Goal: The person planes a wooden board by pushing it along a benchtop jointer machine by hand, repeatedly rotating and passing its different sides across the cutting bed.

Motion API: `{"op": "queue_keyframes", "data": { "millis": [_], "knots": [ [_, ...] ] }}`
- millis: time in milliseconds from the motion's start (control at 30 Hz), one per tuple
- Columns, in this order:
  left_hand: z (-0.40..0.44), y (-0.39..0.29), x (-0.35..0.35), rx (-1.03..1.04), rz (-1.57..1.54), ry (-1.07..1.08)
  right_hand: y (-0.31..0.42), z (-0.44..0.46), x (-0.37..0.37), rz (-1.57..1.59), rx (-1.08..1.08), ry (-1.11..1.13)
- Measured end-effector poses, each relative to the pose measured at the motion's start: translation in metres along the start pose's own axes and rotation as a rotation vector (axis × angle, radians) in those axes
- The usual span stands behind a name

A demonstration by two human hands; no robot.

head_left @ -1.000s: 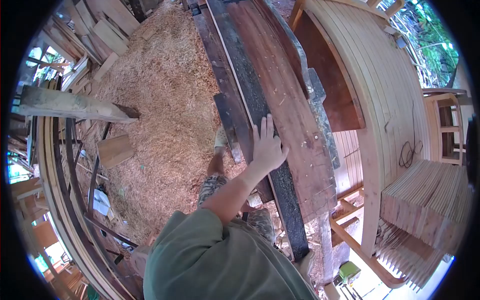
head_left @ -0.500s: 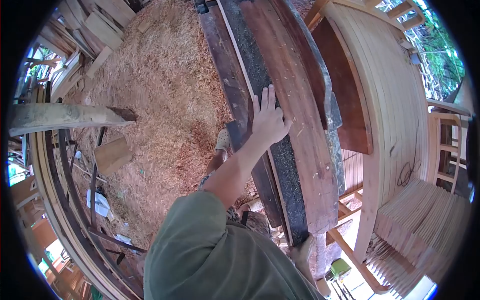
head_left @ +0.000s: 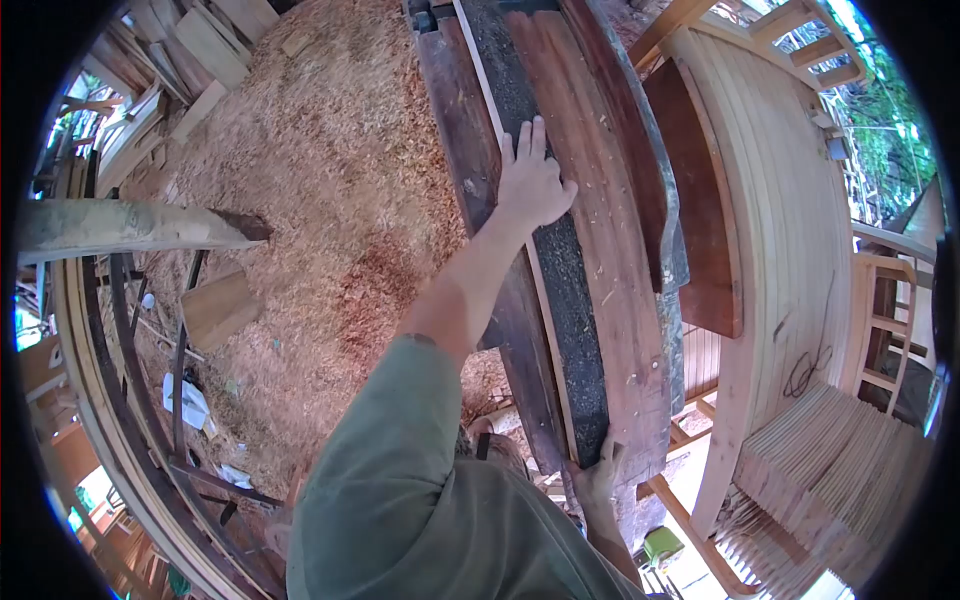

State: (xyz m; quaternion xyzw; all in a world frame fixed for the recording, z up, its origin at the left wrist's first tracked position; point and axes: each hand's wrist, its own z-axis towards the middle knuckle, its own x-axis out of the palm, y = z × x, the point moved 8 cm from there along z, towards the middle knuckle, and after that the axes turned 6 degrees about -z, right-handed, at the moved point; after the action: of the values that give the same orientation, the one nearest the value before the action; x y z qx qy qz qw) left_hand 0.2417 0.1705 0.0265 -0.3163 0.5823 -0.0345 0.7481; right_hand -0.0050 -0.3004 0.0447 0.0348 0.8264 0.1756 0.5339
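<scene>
A long, narrow board with a black, rough-looking top (head_left: 572,310) and a pale side edge lies lengthwise on a bench of worn brown planks (head_left: 625,290). My left hand (head_left: 535,180) rests palm down on its middle stretch, fingers extended forward and thumb out to the right. At the near end of the board, my right hand (head_left: 597,478) grips it, thumb on the right side; its other fingers are mostly hidden. Fine shavings dot the black surface and the planks.
Wood shavings (head_left: 340,150) cover the ground left of the bench. A round post (head_left: 130,228) and long stacked strips (head_left: 85,350) stand at left. A slatted wooden panel (head_left: 790,220), a reddish board (head_left: 692,200) and stacked curved pieces (head_left: 840,450) are at right.
Both hands have moved forward along the bench together with the black-topped board. The whole view has shifted slightly too.
</scene>
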Motion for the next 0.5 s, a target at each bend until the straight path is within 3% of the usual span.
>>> {"op": "queue_keyframes", "data": {
  "millis": [33, 400, 500],
  "knots": [
    [0.008, 0.005, -0.003, 0.003, 0.017, -0.007, 0.008, 0.004, 0.000, -0.008, -0.092, -0.034],
    [0.093, 0.062, -0.011, 0.021, 0.123, -0.082, 0.086, 0.069, -0.003, -0.078, -0.309, -0.145],
    [0.110, 0.074, -0.013, -0.022, 0.143, 0.009, 0.101, 0.083, -0.004, -0.097, -0.337, -0.170]
  ]
}}
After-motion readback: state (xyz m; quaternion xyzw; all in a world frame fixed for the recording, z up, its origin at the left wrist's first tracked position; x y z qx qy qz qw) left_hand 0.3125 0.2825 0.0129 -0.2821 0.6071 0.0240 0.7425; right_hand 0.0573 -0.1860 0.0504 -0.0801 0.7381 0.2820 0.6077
